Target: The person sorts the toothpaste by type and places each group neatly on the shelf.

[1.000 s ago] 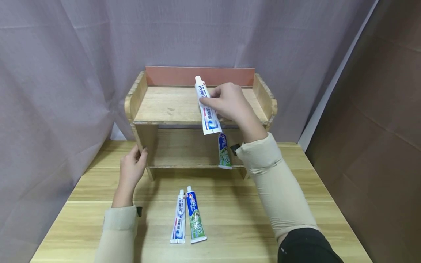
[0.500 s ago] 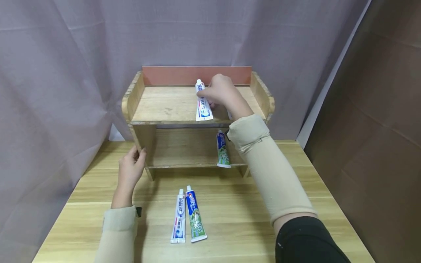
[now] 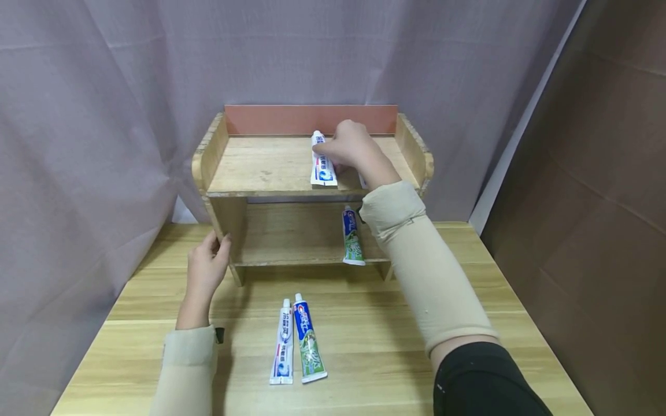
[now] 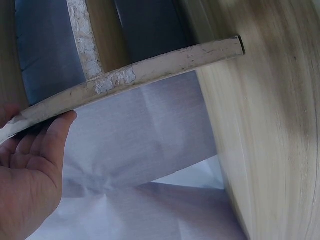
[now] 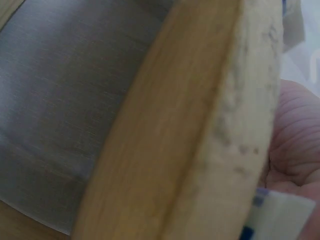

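My right hand [image 3: 356, 151] pinches a white toothpaste tube [image 3: 324, 171] low over the upper board of a small wooden shelf [image 3: 260, 167], its cap pointing to the back. Whether the tube rests fully on the board I cannot tell. A white tube end [image 3: 362, 181] peeks out beneath my right wrist. In the right wrist view, the palm [image 5: 297, 135] is partly hidden behind the board's edge, with a white tube end [image 5: 282, 215] nearby. My left hand [image 3: 207, 267] grips the shelf's left side panel [image 4: 165, 64], thumb and fingers on either side.
On the lower board lies a blue-green toothpaste tube [image 3: 352, 237]. Another white tube [image 3: 283, 346] and a blue-green tube [image 3: 309, 341] lie side by side on the wooden table [image 3: 374, 358], in front of the shelf. Grey cloth [image 3: 312, 52] hangs behind.
My right hand has carried the white toothpaste tube back and down to the upper board, then slightly farther in. The left hand keeps its grip on the shelf panel.
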`<control>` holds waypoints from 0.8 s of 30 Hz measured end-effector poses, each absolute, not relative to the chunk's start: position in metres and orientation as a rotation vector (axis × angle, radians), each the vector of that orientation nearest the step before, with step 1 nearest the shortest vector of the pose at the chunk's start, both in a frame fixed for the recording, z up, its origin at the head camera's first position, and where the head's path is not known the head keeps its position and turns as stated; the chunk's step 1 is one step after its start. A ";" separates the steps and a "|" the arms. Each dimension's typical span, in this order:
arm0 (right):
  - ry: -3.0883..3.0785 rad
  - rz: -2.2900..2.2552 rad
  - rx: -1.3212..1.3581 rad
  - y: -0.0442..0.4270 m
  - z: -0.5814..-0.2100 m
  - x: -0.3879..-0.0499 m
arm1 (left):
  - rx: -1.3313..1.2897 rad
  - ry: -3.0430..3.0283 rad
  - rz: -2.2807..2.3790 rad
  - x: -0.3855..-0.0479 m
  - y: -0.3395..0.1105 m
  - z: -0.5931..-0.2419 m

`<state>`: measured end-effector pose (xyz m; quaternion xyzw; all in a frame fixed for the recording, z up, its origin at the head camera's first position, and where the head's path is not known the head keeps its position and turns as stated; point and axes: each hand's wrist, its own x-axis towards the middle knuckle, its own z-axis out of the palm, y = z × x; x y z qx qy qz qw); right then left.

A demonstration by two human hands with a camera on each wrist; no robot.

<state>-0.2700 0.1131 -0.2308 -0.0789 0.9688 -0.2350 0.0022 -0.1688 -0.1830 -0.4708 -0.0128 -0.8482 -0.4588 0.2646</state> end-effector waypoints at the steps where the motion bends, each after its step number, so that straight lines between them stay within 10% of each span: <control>1: 3.035 -0.743 -0.257 0.114 -0.230 -0.269 | -0.034 -2.290 -1.239 -0.169 -0.183 -0.471; 24: 3.008 -0.865 -0.254 0.126 -0.232 -0.264 | -0.040 -2.294 -1.260 -0.170 -0.182 -0.471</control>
